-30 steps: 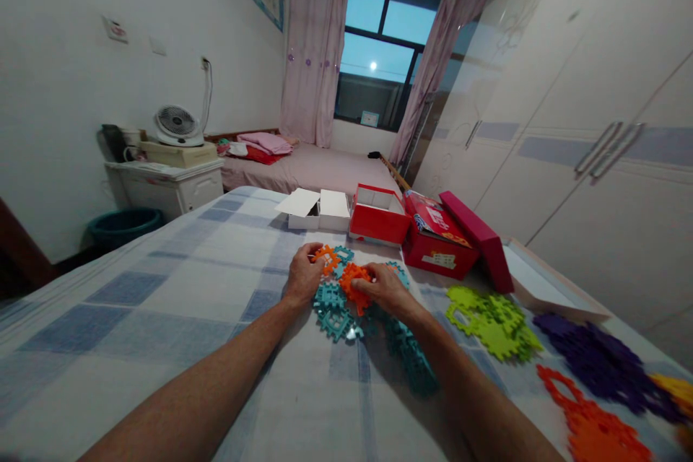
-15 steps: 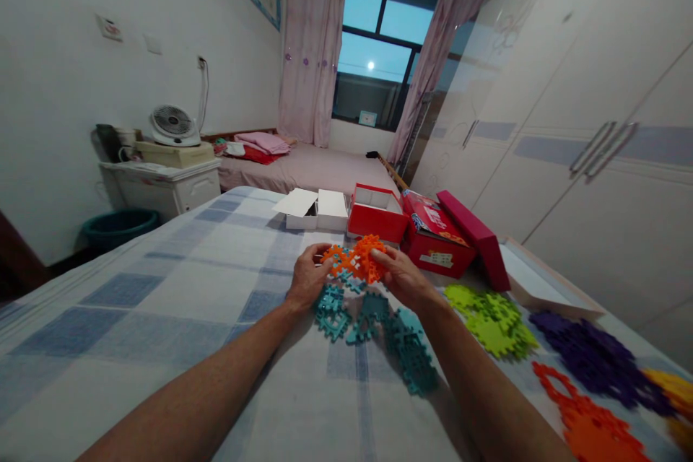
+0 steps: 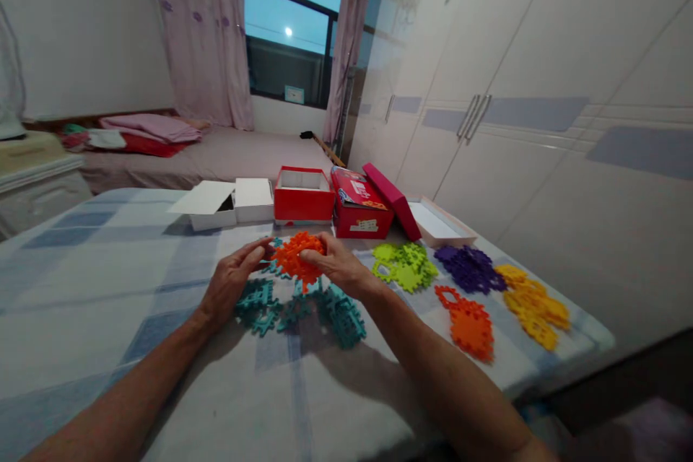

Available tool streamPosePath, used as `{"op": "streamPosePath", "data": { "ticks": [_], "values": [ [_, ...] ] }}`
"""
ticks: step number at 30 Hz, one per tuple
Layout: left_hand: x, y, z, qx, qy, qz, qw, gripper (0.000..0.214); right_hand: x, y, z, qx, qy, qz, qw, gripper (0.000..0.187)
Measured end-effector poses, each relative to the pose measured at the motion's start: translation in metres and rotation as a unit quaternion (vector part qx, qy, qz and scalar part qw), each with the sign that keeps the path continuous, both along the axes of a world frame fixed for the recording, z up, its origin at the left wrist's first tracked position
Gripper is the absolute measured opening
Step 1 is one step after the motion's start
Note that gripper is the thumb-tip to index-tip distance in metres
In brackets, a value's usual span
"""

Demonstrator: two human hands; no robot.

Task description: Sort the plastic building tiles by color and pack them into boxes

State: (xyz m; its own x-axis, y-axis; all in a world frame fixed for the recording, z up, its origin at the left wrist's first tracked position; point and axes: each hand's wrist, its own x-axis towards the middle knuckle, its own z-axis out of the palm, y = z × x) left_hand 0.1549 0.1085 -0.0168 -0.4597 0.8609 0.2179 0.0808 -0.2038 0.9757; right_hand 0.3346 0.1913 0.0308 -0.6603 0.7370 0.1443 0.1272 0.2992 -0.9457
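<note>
Several orange gear-shaped plastic pieces (image 3: 300,258), bunched together, are in my right hand (image 3: 343,265), its thumb over their front. My left hand (image 3: 232,280) is at the left edge of the bunch, fingers slightly curled and apart from the thumb; no piece is plainly gripped in it. Below both hands lies a pile of teal gear pieces (image 3: 344,317) on the checked cloth. More teal pieces show just behind the orange ones, partly covered by them and by the hands.
To the right lie heaps of lime green (image 3: 406,267), purple (image 3: 470,268), yellow (image 3: 535,304) and orange pieces (image 3: 471,328). Along the back stand white boxes (image 3: 253,200), an open red box (image 3: 304,206), a printed red box (image 3: 362,222), a leaning red lid (image 3: 393,201) and a shallow tray (image 3: 441,222).
The view has turned to the right, bringing the yellow heap fully into sight. The orange pieces, earlier spread between both hands, are now bunched in my right hand; my left fingers have loosened.
</note>
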Motion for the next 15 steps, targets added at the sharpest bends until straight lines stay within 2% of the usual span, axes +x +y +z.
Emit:
{"op": "streamPosePath", "data": {
  "ticks": [4,8,11,15],
  "values": [
    [-0.004,0.0,-0.002,-0.015,0.032,0.049,0.998,0.051,0.086,-0.012,0.021,0.094,-0.086,-0.062,0.99,0.03],
    [-0.008,0.004,-0.008,-0.024,0.031,0.077,0.996,0.045,0.167,-0.014,0.024,0.129,-0.246,-0.149,0.949,0.025],
    [-0.01,0.006,-0.011,-0.035,0.034,0.086,0.995,0.041,0.197,-0.014,0.019,0.129,-0.336,-0.15,0.921,0.021],
    [-0.014,0.007,-0.013,-0.039,0.038,0.097,0.994,0.04,0.206,-0.014,0.014,0.142,-0.391,-0.155,0.896,0.017]
  ]
}}
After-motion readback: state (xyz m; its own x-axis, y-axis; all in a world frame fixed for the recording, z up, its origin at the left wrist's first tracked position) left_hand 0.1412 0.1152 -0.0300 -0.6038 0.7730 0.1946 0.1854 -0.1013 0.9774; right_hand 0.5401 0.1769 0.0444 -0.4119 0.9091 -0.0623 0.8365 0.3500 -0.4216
